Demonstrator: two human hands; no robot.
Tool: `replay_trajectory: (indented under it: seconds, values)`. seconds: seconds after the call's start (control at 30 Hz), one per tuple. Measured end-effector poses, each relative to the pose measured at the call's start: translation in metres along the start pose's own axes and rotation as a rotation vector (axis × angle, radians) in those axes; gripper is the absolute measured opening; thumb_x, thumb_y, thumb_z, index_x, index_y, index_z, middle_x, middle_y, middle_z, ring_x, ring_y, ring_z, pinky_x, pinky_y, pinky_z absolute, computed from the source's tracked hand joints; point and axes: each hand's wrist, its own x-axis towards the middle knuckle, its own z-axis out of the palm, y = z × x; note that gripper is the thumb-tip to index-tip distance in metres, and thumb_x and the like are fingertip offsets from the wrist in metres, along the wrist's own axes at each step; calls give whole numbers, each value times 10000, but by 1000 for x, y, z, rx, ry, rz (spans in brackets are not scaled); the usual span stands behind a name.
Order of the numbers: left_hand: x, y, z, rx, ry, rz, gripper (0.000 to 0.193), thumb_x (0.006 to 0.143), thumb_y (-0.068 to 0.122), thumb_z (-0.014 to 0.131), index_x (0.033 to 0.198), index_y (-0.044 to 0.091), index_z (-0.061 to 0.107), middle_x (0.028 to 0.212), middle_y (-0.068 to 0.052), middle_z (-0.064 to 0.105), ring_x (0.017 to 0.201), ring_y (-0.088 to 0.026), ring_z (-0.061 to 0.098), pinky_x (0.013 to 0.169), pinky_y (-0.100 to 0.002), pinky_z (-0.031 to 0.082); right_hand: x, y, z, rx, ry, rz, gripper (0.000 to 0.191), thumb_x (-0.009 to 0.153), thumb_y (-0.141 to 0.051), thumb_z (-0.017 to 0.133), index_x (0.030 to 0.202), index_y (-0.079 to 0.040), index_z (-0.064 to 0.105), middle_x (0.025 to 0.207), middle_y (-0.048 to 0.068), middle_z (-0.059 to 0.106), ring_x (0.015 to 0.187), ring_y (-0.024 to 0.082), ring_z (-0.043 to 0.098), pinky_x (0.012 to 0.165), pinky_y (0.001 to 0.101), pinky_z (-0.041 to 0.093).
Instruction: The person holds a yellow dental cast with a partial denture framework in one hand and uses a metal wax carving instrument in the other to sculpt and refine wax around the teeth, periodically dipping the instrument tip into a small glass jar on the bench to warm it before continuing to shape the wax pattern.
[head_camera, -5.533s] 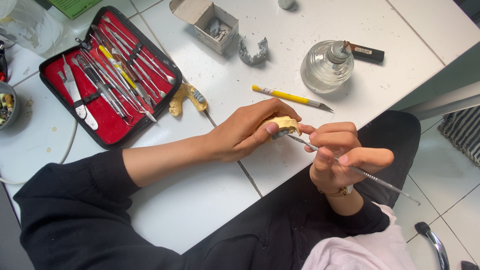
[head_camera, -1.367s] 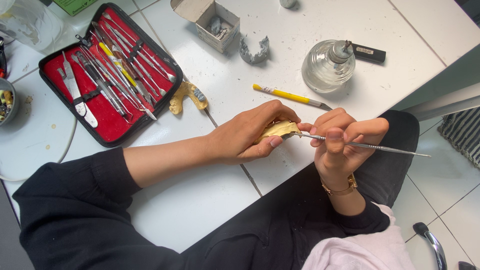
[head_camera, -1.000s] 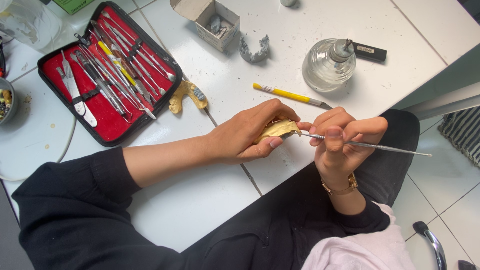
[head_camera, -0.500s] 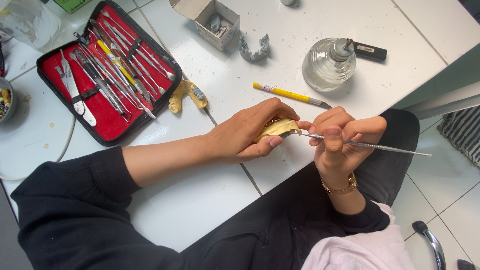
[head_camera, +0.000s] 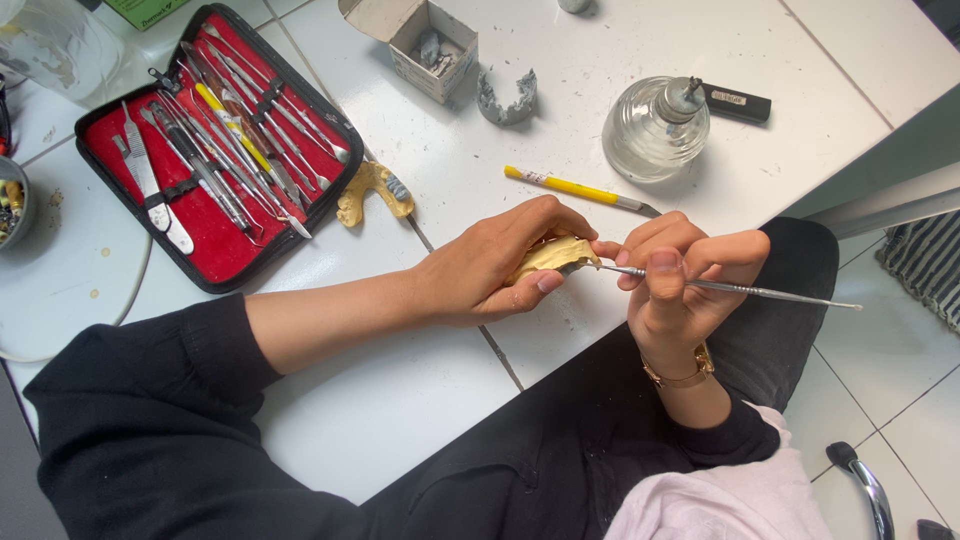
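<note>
My left hand (head_camera: 492, 262) grips a yellow dental cast (head_camera: 548, 255) at the front edge of the white tiled table (head_camera: 420, 400). My right hand (head_camera: 680, 280) pinches a thin metal carving tool (head_camera: 740, 290) like a pen. The tool's tip touches the right side of the cast, and its other end points out to the right over the floor. Most of the cast is hidden under my left fingers.
An open red instrument case (head_camera: 215, 140) lies at the back left, with another yellow cast (head_camera: 370, 190) beside it. A yellow-handled tool (head_camera: 575, 188), a glass spirit lamp (head_camera: 655, 130), a black lighter (head_camera: 735, 100), a grey cast (head_camera: 505, 95) and a small cardboard box (head_camera: 425, 45) sit further back.
Over the last seconds my right hand rose and turned, bringing the tool level against the cast. In the last second both hands have stayed almost still.
</note>
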Motion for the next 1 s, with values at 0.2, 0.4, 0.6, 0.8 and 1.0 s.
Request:
replay_trajectory:
  seconds: [0.2, 0.4, 0.6, 0.8, 1.0]
  values:
    - [0, -1, 0, 0, 2, 2, 458, 1079, 417, 459, 1326, 35, 514, 1167, -145, 637, 1056, -273, 694, 910, -372, 569, -1, -1, 0, 4, 4, 14, 256, 1116, -99, 568, 1076, -90, 315, 695, 93, 514, 627, 159, 566, 685, 395, 676]
    - [1, 0, 0, -3, -2, -6, 471, 1083, 436, 447, 1323, 37, 515, 1164, -142, 641, 1058, -270, 695, 909, -369, 570, -2, -1, 0, -4, 13, 15, 244, 1115, -91, 555, 1108, -101, 312, 701, 91, 503, 620, 154, 567, 667, 388, 680]
    - [-1, 1, -1, -17, -4, -15, 481, 1082, 443, 455, 1326, 33, 516, 1170, -147, 644, 1065, -274, 696, 910, -374, 570, -1, -1, 0, -9, 17, 1, 235, 1108, -80, 539, 1108, -102, 305, 698, 77, 500, 615, 145, 558, 654, 389, 680]
    - [0, 0, 0, 3, 0, -7, 485, 1086, 450, 446, 1332, 38, 514, 1173, -146, 640, 1071, -272, 697, 911, -372, 573, -1, -1, 0, -32, 7, -9, 237, 1112, -84, 534, 1105, -98, 297, 697, 78, 498, 617, 144, 558, 652, 389, 682]
    - [-1, 0, -1, -5, 0, -9, 485, 1088, 447, 451, 1334, 33, 512, 1178, -149, 642, 1075, -278, 698, 919, -375, 572, -1, -1, 1, -32, 12, -13, 241, 1114, -86, 542, 1100, -94, 302, 696, 93, 518, 636, 153, 551, 649, 386, 678]
